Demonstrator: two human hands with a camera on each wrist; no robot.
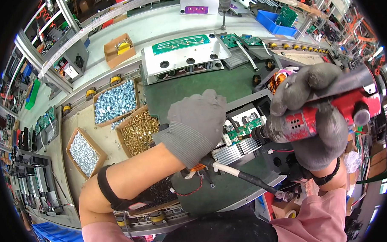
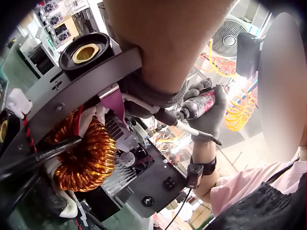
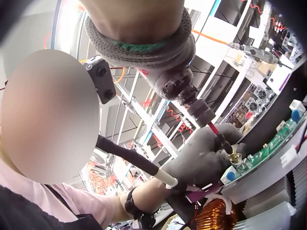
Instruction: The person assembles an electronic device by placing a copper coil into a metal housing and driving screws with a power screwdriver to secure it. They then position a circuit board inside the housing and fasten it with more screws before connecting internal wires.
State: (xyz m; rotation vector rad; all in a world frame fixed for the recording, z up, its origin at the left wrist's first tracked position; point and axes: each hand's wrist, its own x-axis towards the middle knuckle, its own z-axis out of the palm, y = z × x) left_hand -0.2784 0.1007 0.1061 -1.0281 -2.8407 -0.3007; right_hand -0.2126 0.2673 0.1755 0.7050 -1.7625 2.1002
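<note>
My gloved right hand (image 1: pixel 331 128) grips a red power screwdriver (image 1: pixel 298 124) with a dark chuck, pointing left over the work. Its bit (image 3: pixel 214 128) reaches down to a small brass-coloured screw (image 3: pixel 234 158) at the edge of a green circuit board (image 3: pixel 266 149), in the right wrist view. There my gloved left hand (image 1: pixel 197 125) pinches at the screw beside the bit tip; the head view hides its fingertips. Board and finned heat sink (image 1: pixel 237 151) sit in a dark metal housing (image 1: pixel 256 97). A copper coil (image 2: pixel 88 158) shows close to the left wrist.
Left of the housing stand boxes of brass screws (image 1: pixel 140 130), bluish screws (image 1: pixel 117 101) and silver screws (image 1: pixel 85 153). A white fixture (image 1: pixel 185 54) with a green panel is behind. A black-and-white cable (image 1: pixel 247 176) crosses in front, and a blue bin (image 1: pixel 275 23) stands at the back.
</note>
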